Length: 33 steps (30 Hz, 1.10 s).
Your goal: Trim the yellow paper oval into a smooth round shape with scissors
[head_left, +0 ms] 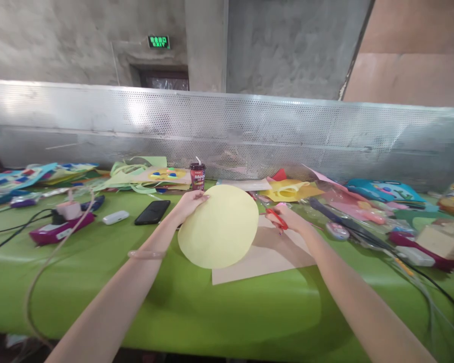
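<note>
My left hand (192,202) grips the upper left edge of a large, roughly round sheet of pale yellow paper (219,227), tilted up above the table. In my right hand (288,218) is a pair of scissors with red handles (276,219), just right of the round paper; how far their blades are apart I cannot make out. Below, a beige sheet of paper (265,259) lies on the table, partly hidden by the yellow round and shaded by my right arm.
On the green-covered table (227,312) lie a black phone (152,212), a white case (115,217) and purple power strips (60,229) with cables. A dark drink cup (197,177) stands behind, among paper scraps (291,190). A perforated metal panel (227,131) borders the back.
</note>
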{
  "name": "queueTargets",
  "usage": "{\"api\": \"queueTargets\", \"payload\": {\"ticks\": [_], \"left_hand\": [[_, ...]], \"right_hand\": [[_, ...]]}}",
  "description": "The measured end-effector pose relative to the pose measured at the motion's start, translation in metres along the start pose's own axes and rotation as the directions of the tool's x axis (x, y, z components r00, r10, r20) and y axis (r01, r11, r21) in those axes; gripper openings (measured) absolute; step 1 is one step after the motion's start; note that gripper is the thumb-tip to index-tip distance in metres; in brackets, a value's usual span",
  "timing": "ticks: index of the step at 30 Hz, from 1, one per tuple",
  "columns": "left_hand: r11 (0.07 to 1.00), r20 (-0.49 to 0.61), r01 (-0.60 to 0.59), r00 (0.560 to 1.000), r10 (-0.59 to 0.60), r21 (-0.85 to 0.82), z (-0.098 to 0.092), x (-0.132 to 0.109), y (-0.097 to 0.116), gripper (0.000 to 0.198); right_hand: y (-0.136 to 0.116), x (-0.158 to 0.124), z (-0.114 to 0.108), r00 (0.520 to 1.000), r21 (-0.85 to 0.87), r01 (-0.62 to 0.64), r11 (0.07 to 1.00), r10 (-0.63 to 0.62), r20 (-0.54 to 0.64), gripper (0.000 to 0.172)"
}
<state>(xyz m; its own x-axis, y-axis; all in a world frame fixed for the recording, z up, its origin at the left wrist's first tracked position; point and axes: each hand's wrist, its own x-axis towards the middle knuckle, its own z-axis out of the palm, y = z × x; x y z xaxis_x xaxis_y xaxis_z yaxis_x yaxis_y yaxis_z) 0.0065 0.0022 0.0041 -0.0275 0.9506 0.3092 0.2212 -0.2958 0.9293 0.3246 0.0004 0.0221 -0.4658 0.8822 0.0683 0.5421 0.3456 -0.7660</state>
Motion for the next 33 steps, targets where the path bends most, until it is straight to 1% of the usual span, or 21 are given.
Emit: {"api": "queueTargets", "payload": {"ticks": [3, 6, 10, 14, 19, 21, 26, 29, 33], "left_hand": [[1.0, 0.009, -0.01, 1.0, 0.009, 0.03, 0.0, -0.002, 0.003, 0.038], [0.998, 0.033, -0.007, 0.999, 0.005, 0.066, 0.002, -0.007, 0.01, 0.041], [0.998, 0.046, 0.007, 0.999, -0.01, 0.059, 0.004, -0.01, 0.014, 0.041], [0.999, 0.036, 0.005, 0.999, -0.007, 0.045, 0.005, -0.008, 0.012, 0.039], [0.999, 0.053, 0.011, 0.998, -0.014, 0.05, 0.003, -0.005, 0.009, 0.043], [0.998, 0.055, 0.012, 0.998, -0.015, 0.054, 0.002, -0.003, 0.006, 0.044], [0.999, 0.053, -0.01, 0.999, 0.007, 0.048, 0.001, 0.001, -0.001, 0.041], [0.999, 0.058, -0.005, 0.998, 0.003, 0.044, 0.002, -0.001, 0.002, 0.042], [0.997, 0.054, 0.018, 0.998, -0.022, 0.079, 0.003, -0.006, 0.009, 0.045]], "right_hand": [[-0.001, 0.0, 0.0, 0.999, 0.006, -0.015, 1.0, 0.016, -0.028, 0.02], [0.001, 0.002, 0.002, 0.999, 0.009, -0.039, 0.999, 0.039, -0.013, 0.019], [0.003, 0.004, 0.005, 0.999, 0.02, -0.043, 0.999, 0.043, 0.0, 0.015], [0.004, 0.004, 0.004, 0.999, 0.005, -0.02, 1.0, 0.02, 0.04, 0.017], [0.008, 0.006, 0.003, 0.996, 0.026, 0.013, 1.0, -0.015, 0.087, 0.015], [0.008, 0.006, 0.003, 0.996, 0.027, 0.025, 0.999, -0.027, 0.086, 0.014], [0.006, 0.005, 0.004, 0.998, 0.01, 0.007, 1.0, -0.008, 0.068, 0.014], [0.006, 0.005, 0.004, 0.997, -0.01, 0.012, 1.0, -0.012, 0.07, 0.015], [0.01, 0.006, 0.004, 0.998, -0.045, 0.019, 0.999, -0.016, 0.062, 0.016]]}}
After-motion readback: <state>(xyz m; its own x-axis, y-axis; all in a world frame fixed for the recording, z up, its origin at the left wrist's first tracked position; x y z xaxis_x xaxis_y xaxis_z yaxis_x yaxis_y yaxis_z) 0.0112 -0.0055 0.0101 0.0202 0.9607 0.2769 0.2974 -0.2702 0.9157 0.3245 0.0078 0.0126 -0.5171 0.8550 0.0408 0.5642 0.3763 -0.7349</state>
